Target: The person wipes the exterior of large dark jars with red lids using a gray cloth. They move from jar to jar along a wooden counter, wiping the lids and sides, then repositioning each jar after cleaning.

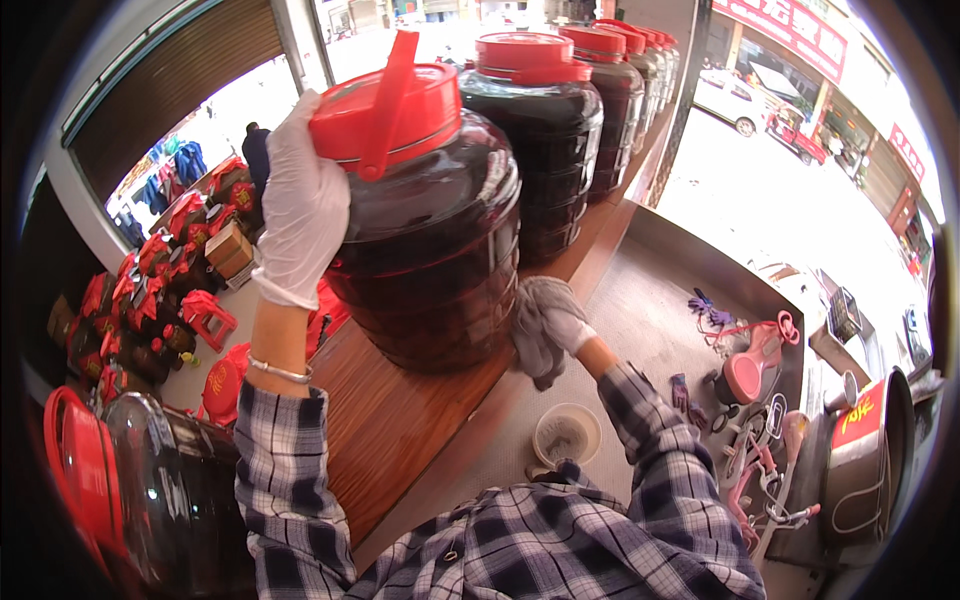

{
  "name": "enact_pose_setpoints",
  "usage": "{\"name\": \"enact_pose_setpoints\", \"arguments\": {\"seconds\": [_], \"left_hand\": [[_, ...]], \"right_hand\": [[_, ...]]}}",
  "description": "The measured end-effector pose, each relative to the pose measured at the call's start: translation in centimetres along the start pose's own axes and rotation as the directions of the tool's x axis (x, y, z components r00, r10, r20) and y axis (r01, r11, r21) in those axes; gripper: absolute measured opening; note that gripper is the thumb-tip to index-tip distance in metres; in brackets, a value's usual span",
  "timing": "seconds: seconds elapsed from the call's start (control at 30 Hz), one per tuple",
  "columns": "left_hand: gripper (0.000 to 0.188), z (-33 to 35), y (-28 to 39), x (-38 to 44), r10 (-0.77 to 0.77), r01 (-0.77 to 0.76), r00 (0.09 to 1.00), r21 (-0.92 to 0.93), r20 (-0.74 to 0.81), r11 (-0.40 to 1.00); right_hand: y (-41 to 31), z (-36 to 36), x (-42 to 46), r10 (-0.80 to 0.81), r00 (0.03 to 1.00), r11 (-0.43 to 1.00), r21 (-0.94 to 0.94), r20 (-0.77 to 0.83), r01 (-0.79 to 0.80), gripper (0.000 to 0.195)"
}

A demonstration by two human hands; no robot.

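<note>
A large clear jar (427,262) of dark red liquid stands on the wooden counter (405,427). Its red screw lid (427,97) carries a red handle that sticks up. My left hand (304,202), in a white glove, grips the left side of this lid. Low on the jar's right side, my right hand (566,326) holds a grey cloth (541,330) against the wall of the jar. A glove shows at the right wrist too, while the cloth hides most of those fingers.
More red-lidded jars (532,142) line the counter beyond, and another jar (172,487) is at lower left. A pale bucket (567,435) of water is on the floor. Dark jars with red covers (150,292) crowd the left; a pink ride-on toy (746,367) is at right.
</note>
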State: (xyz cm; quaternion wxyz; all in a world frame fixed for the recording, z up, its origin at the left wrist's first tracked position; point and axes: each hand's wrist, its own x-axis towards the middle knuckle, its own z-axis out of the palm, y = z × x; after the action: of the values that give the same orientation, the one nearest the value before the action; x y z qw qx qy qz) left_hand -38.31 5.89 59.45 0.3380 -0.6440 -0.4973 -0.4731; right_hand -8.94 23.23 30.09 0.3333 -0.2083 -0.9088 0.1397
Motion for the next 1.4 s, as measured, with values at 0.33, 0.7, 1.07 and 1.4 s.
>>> {"name": "enact_pose_setpoints", "arguments": {"seconds": [0.33, 0.7, 1.07, 1.4], "left_hand": [[0.053, -0.4, 2.5, -0.3, -0.240, 0.249, 0.968, -0.132, 0.081, 0.960], [0.052, -0.3, 3.4, 0.4, -0.350, 0.340, 0.930, -0.612, 0.109, 0.713], [0.054, -4.6, 2.2, -8.0, -0.850, 0.712, 0.527, -0.545, -0.004, 0.443], [0.044, -1.8, 0.9, -14.4, -0.945, 0.621, 0.311, -0.774, 0.099, 0.123]], "right_hand": [[-2.6, 0.0, 1.6, 0.285, 0.943, 0.920, -0.324, 0.173, -0.219, 0.039], [-4.3, 0.4, 2.2, 0.052, 0.998, 0.291, 0.957, -0.034, 0.017, 0.026], [-0.7, 4.2, 5.4, 0.103, 0.957, 0.704, 0.700, -0.270, 0.121, 0.046], [-0.5, 10.6, 2.6, 0.458, 0.885, 0.489, 0.855, -0.084, -0.172, 0.045]]}}
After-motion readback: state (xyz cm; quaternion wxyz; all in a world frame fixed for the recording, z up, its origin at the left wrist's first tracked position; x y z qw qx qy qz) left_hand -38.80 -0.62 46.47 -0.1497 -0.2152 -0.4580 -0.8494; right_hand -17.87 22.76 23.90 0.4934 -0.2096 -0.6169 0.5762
